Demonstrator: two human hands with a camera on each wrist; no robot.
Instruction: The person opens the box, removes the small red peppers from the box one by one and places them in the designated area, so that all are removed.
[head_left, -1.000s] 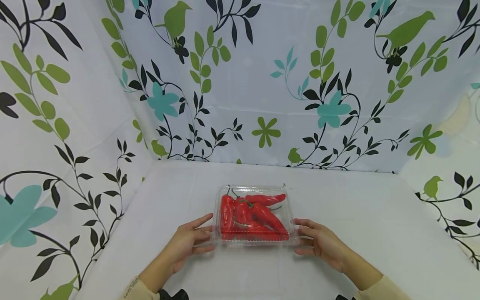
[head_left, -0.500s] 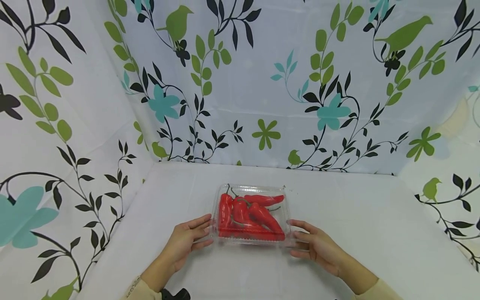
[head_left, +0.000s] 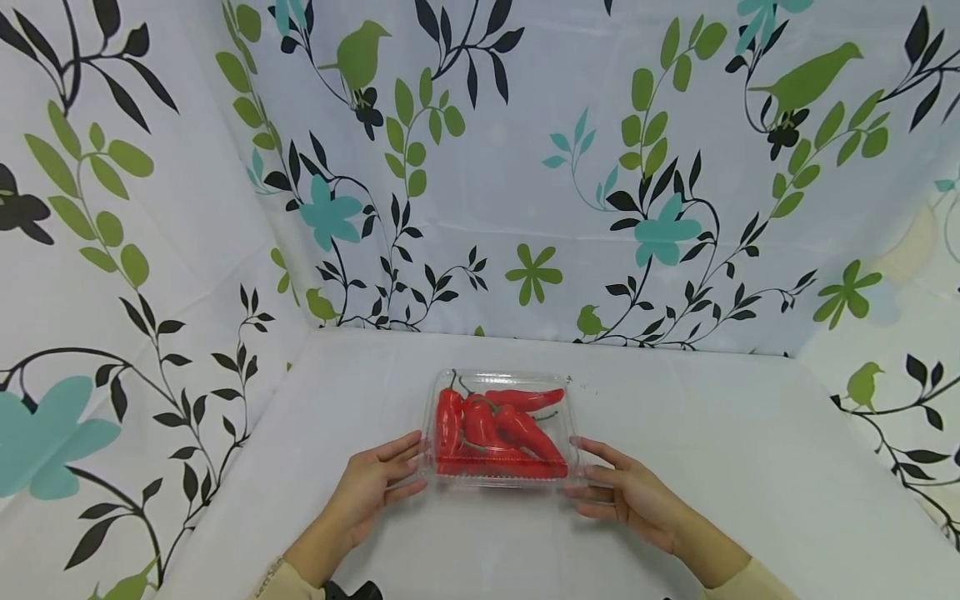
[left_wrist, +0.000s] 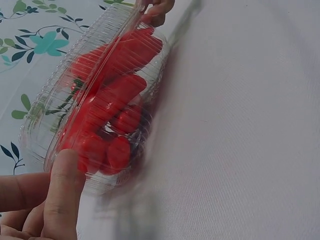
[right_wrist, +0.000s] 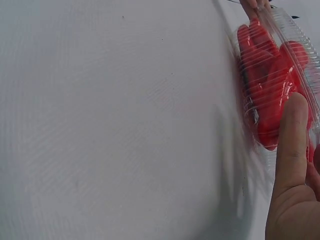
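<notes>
A clear plastic clamshell box (head_left: 564,421) lies on the white table with its lid down. Several red chilli peppers (head_left: 480,429) with dark green stems show through the plastic. At the box's left side my left hand (head_left: 367,492) touches the edge, its fingers extended. My right hand (head_left: 637,500) rests its extended fingertips against the opposite side. In the left wrist view the thumb (left_wrist: 63,190) lies at the box's near corner. The right thumb (right_wrist: 294,140) stands straight against the box in the right wrist view.
White cloth covers the table (head_left: 697,417) around the box. Behind it hangs a curtain (head_left: 480,167) printed with green birds, leaves and blue flowers. Similar printed cloth (head_left: 187,292) stands along the left side.
The box has shifted slightly to the left, then stayed nearly still. My right hand has moved left along with it, while the left hand keeps to the box's side.
</notes>
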